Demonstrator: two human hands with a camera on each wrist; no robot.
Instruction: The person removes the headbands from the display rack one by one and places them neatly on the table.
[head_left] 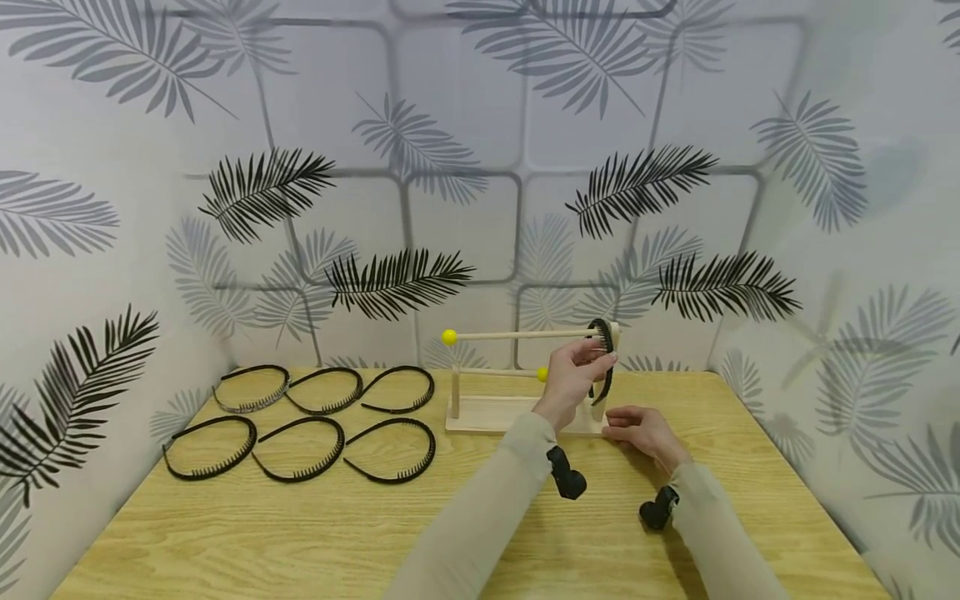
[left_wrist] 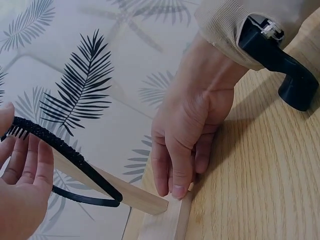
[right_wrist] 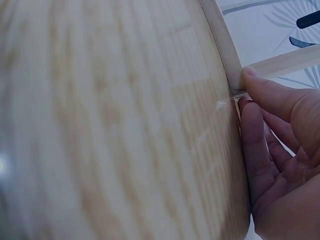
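My left hand (head_left: 573, 379) pinches a black toothed headband (head_left: 608, 379) beside the right post of a wooden stand (head_left: 480, 426). The headband's arch overlaps the right end of the upper rod (head_left: 517, 335), and its two tips point down in the left wrist view. Down at the base's right end, my right hand (head_left: 645, 433) grips the wood, thumb on top. That thumb (right_wrist: 257, 85) shows against the base's edge in the right wrist view. A yellow ball (head_left: 449, 337) caps the upper rod's left end.
Several black headbands lie in two rows on the left of the wood-grain table (head_left: 300, 542), among them a front-row headband (head_left: 431, 450) nearest the stand. A lower rod (head_left: 495, 372) with a yellow ball (head_left: 542, 375) sits on the stand. Leaf-patterned walls (head_left: 465, 217) enclose the table.
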